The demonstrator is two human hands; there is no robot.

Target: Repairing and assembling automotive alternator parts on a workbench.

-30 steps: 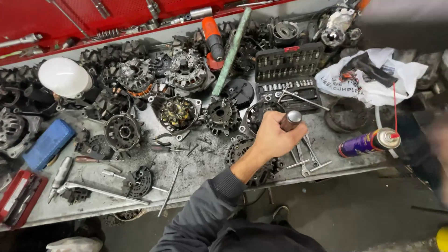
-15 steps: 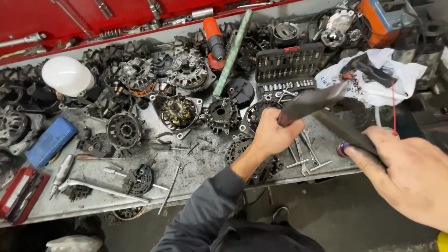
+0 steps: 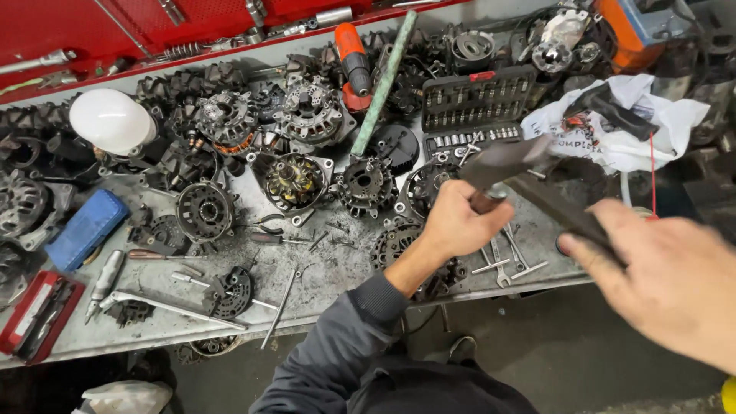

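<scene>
Since the earlier frame the right hand (image 3: 675, 287) has come closer and larger at the lower right, its grip wrapped around a dark hammer handle (image 3: 563, 211). The left hand (image 3: 456, 226), grip closed on a brown handle (image 3: 487, 201), holds a second hammer head (image 3: 502, 159) over the bench (image 3: 330, 264) front edge. Beyond: one socket set (image 3: 475, 103), one white bulb (image 3: 111, 121), many alternator parts crowding the bench.

The right hand (image 3: 675, 284) at the lower right is blurry, and the picture's edge cuts off its wrist. The dark bar (image 3: 563, 208) it grips is blurry too. The hammer head (image 3: 506, 159) in the middle is smeared. The left hand (image 3: 458, 222) hides most of the handle. The red case (image 3: 34, 314) at the lower left is cut off.
</scene>
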